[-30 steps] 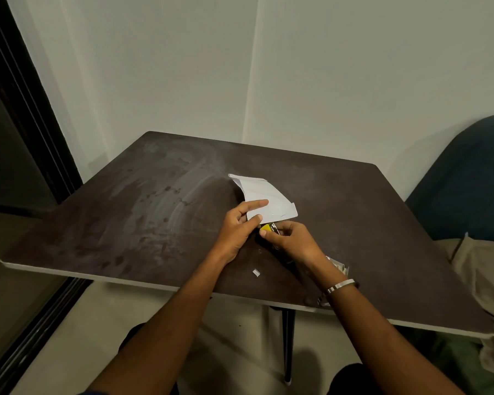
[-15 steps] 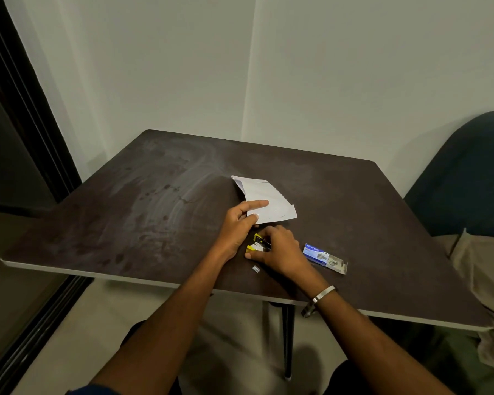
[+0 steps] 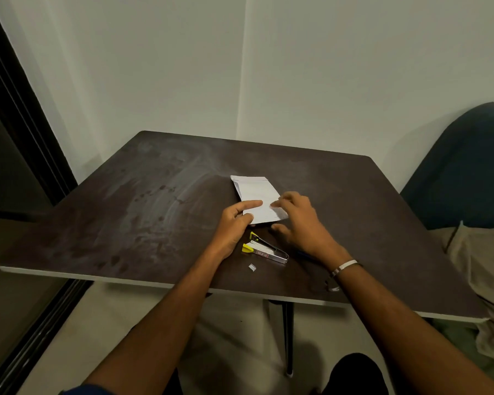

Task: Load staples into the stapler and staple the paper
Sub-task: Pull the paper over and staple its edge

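Observation:
A folded white paper (image 3: 255,192) lies on the dark table (image 3: 154,212). My left hand (image 3: 234,225) pinches its near left corner between thumb and forefinger. My right hand (image 3: 301,223) is blurred, fingers spread, with the fingertips on the paper's right edge and nothing held. The yellow, black and metal stapler (image 3: 265,250) lies flat on the table between my wrists, free of both hands. A small white staple strip (image 3: 252,267) sits just in front of it.
A blue sliver of the staple box (image 3: 305,255) shows under my right wrist. A dark blue chair (image 3: 462,172) with beige cloth (image 3: 485,266) stands to the right. White walls close off the back; a dark door frame (image 3: 20,132) runs along the left.
My right hand let go of the stapler, which now lies on the table, and moved forward onto the paper. My left hand stays on the paper's corner.

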